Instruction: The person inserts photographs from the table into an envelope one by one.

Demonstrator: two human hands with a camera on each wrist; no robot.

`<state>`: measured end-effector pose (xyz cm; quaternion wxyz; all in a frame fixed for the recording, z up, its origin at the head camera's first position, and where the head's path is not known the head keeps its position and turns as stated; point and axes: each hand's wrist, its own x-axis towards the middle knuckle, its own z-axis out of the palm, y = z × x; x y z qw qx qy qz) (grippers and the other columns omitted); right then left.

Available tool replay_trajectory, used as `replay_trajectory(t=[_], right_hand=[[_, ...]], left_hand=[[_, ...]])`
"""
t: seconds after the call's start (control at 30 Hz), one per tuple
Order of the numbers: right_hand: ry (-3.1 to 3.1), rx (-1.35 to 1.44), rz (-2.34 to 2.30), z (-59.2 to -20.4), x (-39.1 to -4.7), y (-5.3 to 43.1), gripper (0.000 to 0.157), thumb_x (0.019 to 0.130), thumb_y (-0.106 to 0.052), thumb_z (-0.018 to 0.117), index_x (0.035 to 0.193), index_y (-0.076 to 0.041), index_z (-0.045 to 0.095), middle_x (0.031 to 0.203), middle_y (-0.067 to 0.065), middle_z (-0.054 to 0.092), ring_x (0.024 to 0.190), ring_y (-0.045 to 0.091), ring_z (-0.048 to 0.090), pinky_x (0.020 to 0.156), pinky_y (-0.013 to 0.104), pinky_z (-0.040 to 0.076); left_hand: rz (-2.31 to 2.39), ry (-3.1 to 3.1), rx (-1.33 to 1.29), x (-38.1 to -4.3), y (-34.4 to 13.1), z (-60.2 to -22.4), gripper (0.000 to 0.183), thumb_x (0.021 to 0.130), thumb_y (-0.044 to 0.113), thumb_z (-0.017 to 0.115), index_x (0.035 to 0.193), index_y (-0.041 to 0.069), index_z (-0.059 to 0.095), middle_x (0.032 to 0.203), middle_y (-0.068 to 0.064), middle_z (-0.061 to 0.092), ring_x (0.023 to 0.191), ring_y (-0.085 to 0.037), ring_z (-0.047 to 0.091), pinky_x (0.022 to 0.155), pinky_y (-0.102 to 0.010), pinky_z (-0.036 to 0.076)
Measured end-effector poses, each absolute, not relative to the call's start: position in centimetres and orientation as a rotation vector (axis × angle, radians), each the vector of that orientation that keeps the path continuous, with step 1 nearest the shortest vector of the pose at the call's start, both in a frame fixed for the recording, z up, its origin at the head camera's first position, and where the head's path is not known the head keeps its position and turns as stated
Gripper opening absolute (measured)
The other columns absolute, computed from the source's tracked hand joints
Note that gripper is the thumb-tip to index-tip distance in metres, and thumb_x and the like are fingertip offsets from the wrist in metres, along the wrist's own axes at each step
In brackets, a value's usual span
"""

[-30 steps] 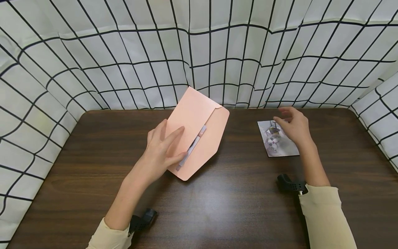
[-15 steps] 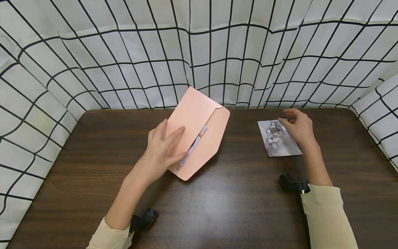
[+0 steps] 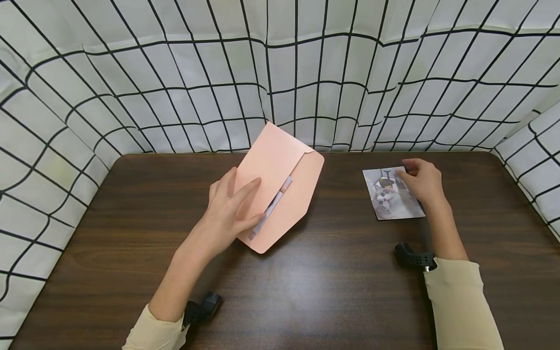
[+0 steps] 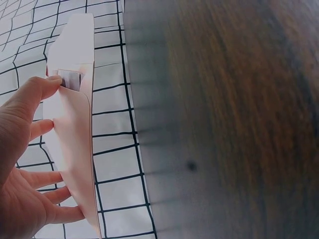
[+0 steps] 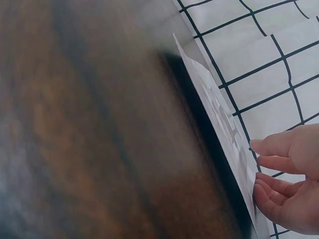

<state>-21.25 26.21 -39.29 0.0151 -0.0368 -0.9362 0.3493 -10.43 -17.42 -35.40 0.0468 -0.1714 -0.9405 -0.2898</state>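
Observation:
In the head view a pink envelope [image 3: 280,150] lies slanted, with its upper corner overlapping the far table edge. A pale card [image 3: 275,199] shows in its slit, and in the left wrist view the card [image 4: 71,80] sits at the pocket's mouth. My left hand [image 3: 223,211] spreads its fingers on the envelope, the thumb beside the card. To the right is a square photo [image 3: 391,199] of a pale, furry animal. My right hand [image 3: 423,182] is at the photo's upper right corner, its loosely curled fingertips [image 5: 259,162] right by the edge.
A dark wooden table [image 3: 280,296] carries everything. White curtains with black grid lines [image 3: 295,68] close off its back and sides. Both wrists wear black camera mounts [image 3: 413,255]. In the right wrist view a dark band [image 5: 209,144] runs beneath the photo's edge.
My right hand has shifted slightly right and lowered from above the photo to its upper right corner, uncovering more of the picture. My left hand and the envelope stay almost still.

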Motion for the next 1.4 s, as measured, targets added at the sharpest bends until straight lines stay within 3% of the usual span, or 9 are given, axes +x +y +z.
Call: replay_trajectory(t=[0.33,0.5,0.77,1.4], right_hand=[[-2.933,-0.123,1.089,-39.42,-21.01,26.29,0.045,0.107,-0.011,0.052,0.142,0.019,0.051,0.131,0.04,0.056,0.12,0.052,0.054,0.098,0.06,0.044],[-2.924,-0.125,1.084,-39.57,-20.96,26.26,0.042,0.108,-0.009,0.053,0.14,0.018,0.054,0.129,0.039,0.057,0.118,0.052,0.055,0.095,0.058,0.045],[-2.9,-0.169,1.088,-39.65,-20.96,26.12,0.038,0.107,-0.01,0.057,0.134,0.016,0.058,0.126,0.037,0.057,0.114,0.049,0.054,0.084,0.042,0.043],[-2.845,-0.195,1.11,-39.14,-20.83,25.99,0.028,0.104,-0.008,0.06,0.122,0.014,0.063,0.113,0.032,0.06,0.104,0.042,0.053,0.08,0.038,0.039]], left_hand=[[-0.881,-2.877,-0.521,-10.44,-17.34,-35.38,0.065,0.096,0.021,0.08,0.154,0.011,0.054,0.169,-0.032,0.018,0.149,-0.053,0.021,0.11,-0.069,0.039],[-0.89,-2.867,-0.518,-10.36,-17.29,-35.32,0.064,0.096,0.019,0.08,0.154,0.012,0.055,0.168,-0.032,0.018,0.148,-0.053,0.022,0.11,-0.069,0.039],[-0.879,-2.874,-0.516,-10.26,-17.2,-35.2,0.064,0.096,0.019,0.081,0.153,0.011,0.055,0.168,-0.033,0.019,0.149,-0.053,0.022,0.11,-0.07,0.039],[-0.875,-2.862,-0.527,-10.29,-17.21,-35.31,0.064,0.095,0.019,0.081,0.153,0.011,0.055,0.167,-0.033,0.02,0.148,-0.054,0.023,0.109,-0.069,0.04]])
